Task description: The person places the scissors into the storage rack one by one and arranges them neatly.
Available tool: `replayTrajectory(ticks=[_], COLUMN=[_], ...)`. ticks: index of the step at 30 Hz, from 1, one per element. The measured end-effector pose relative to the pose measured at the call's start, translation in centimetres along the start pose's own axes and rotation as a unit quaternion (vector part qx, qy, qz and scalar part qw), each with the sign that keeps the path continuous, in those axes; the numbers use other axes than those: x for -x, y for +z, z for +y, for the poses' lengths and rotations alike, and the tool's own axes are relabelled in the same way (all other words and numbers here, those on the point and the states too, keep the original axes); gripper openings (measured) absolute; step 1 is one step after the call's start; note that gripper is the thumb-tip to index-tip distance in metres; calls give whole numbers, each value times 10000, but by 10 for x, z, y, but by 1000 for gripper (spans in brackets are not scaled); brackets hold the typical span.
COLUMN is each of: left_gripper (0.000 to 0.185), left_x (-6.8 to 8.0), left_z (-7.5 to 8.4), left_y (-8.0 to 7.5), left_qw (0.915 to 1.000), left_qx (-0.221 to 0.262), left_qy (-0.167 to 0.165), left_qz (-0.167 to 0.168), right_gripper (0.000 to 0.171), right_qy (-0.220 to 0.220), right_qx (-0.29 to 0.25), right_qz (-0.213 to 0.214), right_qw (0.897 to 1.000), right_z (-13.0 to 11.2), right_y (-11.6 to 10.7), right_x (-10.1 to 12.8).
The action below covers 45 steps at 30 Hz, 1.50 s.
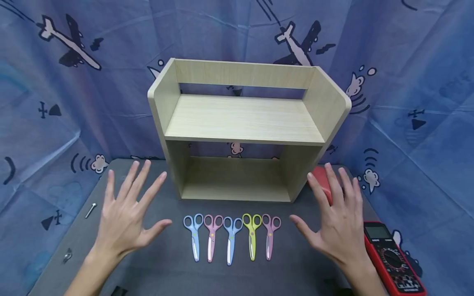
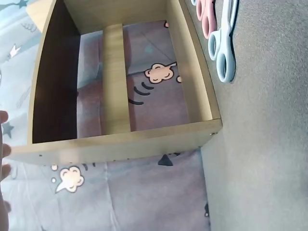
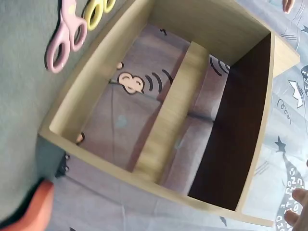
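Both hands hover with fingers spread and nothing in them. The left hand (image 1: 124, 218) is to the left of a row of several scissors, and the right hand (image 1: 338, 222) is to their right. From left to right lie blue scissors (image 1: 194, 234), pink scissors (image 1: 212, 236), a second blue pair of scissors (image 1: 231, 238), yellow-green scissors (image 1: 252, 234) and mauve-pink scissors (image 1: 270, 234), handles toward the shelf and blades toward the person. Behind them stands a pale wooden two-tier shelf (image 1: 244, 119). In the wrist views only fingertips show at the edges.
A red-and-black multimeter (image 1: 394, 259) lies at the right table edge beside the right forearm. Some red object (image 1: 323, 181) sits behind the right hand. A bolt (image 1: 90, 210) and a small metal piece (image 1: 68, 255) are on the left. A blue patterned curtain (image 1: 407, 82) surrounds the table.
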State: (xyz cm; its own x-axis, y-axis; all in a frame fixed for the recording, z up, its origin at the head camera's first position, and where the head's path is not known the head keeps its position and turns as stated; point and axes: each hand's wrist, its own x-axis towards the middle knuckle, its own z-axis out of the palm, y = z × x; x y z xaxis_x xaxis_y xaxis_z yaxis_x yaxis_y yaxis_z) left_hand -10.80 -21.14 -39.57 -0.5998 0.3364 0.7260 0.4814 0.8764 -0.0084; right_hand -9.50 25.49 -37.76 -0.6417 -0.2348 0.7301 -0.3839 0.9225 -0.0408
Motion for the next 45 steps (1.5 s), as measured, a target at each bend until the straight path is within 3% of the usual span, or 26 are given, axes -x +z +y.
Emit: replayTrajectory(ticks=[7, 11, 14, 17, 21, 24, 30, 36, 43, 45], left_gripper=[73, 54, 41, 35, 43, 45, 45, 44, 44, 45], left_x=[-5, -8, -10, -12, -15, -14, -10, -9, -8, -8], left_z=[6, 9, 7, 5, 1, -2, -5, -6, -6, -6], left_y=[16, 24, 29, 37, 49, 56, 60, 61, 62, 63], left_qw=[9949, 9866, 9764, 9600, 9253, 9012, 8753, 8563, 8529, 8520], left_qx=[626, 1214, 1691, 2189, 2913, 3266, 3626, 3959, 4033, 4044], left_qy=[-333, -749, -1185, -1672, -2383, -2831, -3170, -3217, -3234, -3244], left_qz=[716, 793, 634, 496, 463, 310, -430, -805, -728, -726], right_gripper=[95, 85, 84, 74, 64, 62, 59, 54, 55, 53], right_qy=[284, 355, 563, 756, 709, 509, -37, 316, 400, 433], right_qx=[-536, -1088, -1596, -2095, -2551, -2779, -3063, -3638, -3655, -3741], right_qz=[-669, -1225, -1939, -2709, -3646, -4112, -4244, -4466, -4737, -4884], right_qw=[9959, 9858, 9663, 9365, 8927, 8666, 8521, 8168, 8002, 7871], right_z=[-2, 2, 5, 8, 17, 24, 39, 53, 64, 65], right_y=[18, 35, 50, 66, 87, 99, 116, 122, 115, 111], right_x=[7, 13, 19, 26, 33, 36, 37, 32, 31, 31])
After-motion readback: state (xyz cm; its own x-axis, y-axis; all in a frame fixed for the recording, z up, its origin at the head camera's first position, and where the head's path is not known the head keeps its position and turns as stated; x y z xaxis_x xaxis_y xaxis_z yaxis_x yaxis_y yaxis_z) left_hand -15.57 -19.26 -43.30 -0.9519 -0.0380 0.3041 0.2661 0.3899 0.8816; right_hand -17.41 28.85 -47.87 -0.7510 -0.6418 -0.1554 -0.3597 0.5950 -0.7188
